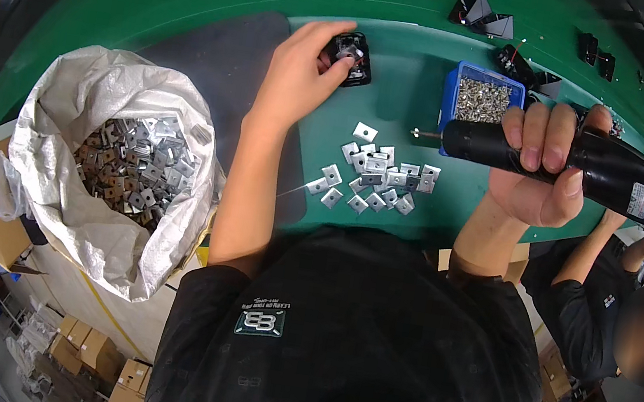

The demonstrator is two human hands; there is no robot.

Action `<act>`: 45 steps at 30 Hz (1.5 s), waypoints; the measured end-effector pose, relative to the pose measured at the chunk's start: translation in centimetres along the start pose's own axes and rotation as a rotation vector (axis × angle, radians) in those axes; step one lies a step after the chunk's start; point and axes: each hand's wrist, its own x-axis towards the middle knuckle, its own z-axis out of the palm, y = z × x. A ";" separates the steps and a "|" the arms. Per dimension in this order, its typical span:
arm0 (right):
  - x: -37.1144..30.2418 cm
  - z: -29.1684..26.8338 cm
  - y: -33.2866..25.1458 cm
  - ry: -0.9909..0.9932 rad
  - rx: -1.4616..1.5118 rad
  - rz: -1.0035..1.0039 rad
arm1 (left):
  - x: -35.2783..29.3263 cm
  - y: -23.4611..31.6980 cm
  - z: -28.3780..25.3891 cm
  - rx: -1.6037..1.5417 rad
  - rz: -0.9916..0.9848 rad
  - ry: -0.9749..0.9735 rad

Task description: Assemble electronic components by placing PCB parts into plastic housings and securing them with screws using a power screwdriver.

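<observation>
My left hand (301, 73) reaches out over the green belt and grips a small black plastic part (352, 57) with a shiny metal piece in its middle. My right hand (542, 163) is wrapped around a black electric screwdriver (594, 165), held level with its thin bit (425, 134) pointing left toward the black part, a short way from it. Between my two arms lies a loose pile of small square metal plates (375, 177) on the green surface.
A blue tray of screws (483, 100) stands just behind the screwdriver. A white woven sack (115, 162) full of the same metal plates sits at my left. More black parts (483, 13) lie further up the belt. Another person's arms (603, 268) work at my right.
</observation>
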 end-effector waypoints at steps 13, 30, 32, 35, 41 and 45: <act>2.2 2.6 5.0 0.082 -0.070 -0.093 | -0.1 -0.7 -0.8 0.018 0.117 -0.129; 3.2 2.4 9.7 0.136 -0.250 -0.192 | -0.3 -0.3 -0.3 0.170 0.131 -0.212; 3.2 2.3 10.1 0.144 -0.267 -0.185 | -0.2 -0.3 -0.4 0.157 0.124 -0.214; 3.3 2.4 10.3 0.126 -0.267 -0.169 | -0.1 -0.5 -0.4 0.137 0.124 -0.213; 3.2 2.7 10.6 -0.010 -0.257 -0.155 | -0.1 -0.6 -0.3 0.112 0.128 -0.193; 3.2 2.7 10.8 -0.100 -0.296 -0.142 | -0.1 -1.0 -0.1 0.091 0.150 -0.190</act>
